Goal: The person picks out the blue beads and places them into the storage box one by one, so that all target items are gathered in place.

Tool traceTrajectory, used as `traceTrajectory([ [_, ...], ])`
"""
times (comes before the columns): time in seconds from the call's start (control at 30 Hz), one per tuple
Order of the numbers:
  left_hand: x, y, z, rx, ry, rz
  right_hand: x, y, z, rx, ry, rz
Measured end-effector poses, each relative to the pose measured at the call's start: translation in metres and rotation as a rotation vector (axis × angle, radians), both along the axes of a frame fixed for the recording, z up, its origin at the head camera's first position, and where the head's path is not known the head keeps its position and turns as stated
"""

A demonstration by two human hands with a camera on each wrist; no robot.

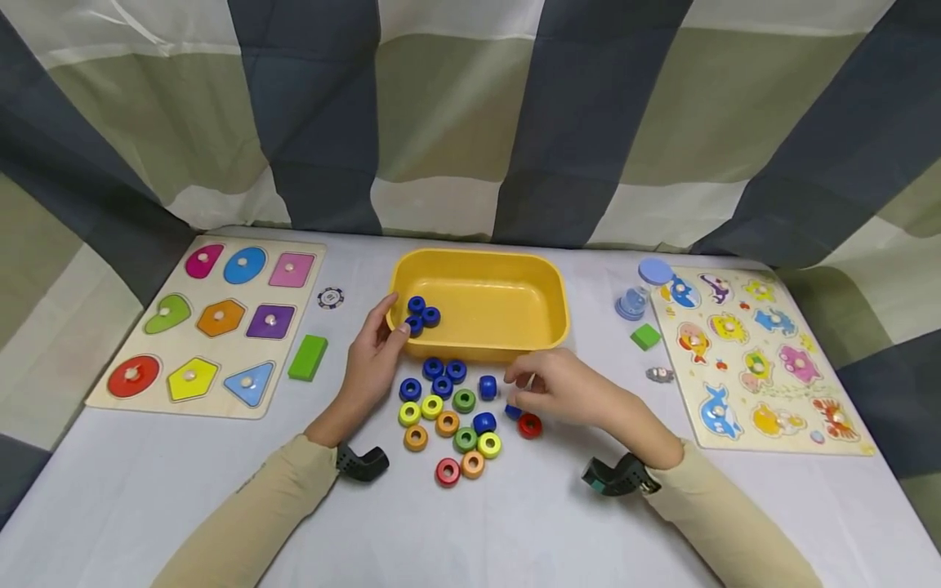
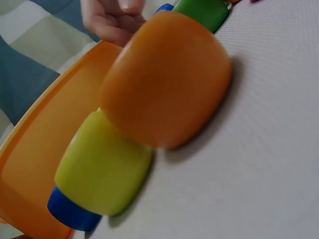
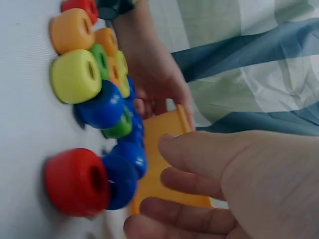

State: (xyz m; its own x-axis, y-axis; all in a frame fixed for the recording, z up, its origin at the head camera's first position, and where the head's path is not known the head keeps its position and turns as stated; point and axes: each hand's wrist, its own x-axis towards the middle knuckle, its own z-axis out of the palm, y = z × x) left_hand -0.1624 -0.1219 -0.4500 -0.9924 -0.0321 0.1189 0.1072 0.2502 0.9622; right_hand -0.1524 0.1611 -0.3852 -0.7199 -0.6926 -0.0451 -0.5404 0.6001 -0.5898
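Head view: left hand grips glossy tub; ring-shaped beads nearby.

a checked curtain — slate, olive and white — hangs in folds behind a white-topped table

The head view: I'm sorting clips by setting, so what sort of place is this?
Probably an indoor play or activity table: a shape puzzle board and an animal puzzle board lie on it, and large-checked fabric hangs close behind.
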Motion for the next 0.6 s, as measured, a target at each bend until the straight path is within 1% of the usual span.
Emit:
traceTrajectory([
  [0.1, 0.000, 0.000, -0.001, -0.001, -0.008, 0.002, 0.001, -0.003, -0.006, 0.024, -0.014, 0.003],
  [0.27, 0.001, 0.000, -0.001, -0.003, -0.010, -0.002, 0.000, -0.004, -0.015, 0.029, -0.011, 0.046],
  [0.4, 0.001, 0.000, -0.001, -0.004, -0.004, -0.006, 0.001, -0.003, -0.017, 0.024, -0.020, 0.068],
  [0.6, 0.000, 0.000, -0.001, -0.005, 0.002, -0.013, 0.000, -0.002, -0.017, 0.027, 0.000, 0.063],
])
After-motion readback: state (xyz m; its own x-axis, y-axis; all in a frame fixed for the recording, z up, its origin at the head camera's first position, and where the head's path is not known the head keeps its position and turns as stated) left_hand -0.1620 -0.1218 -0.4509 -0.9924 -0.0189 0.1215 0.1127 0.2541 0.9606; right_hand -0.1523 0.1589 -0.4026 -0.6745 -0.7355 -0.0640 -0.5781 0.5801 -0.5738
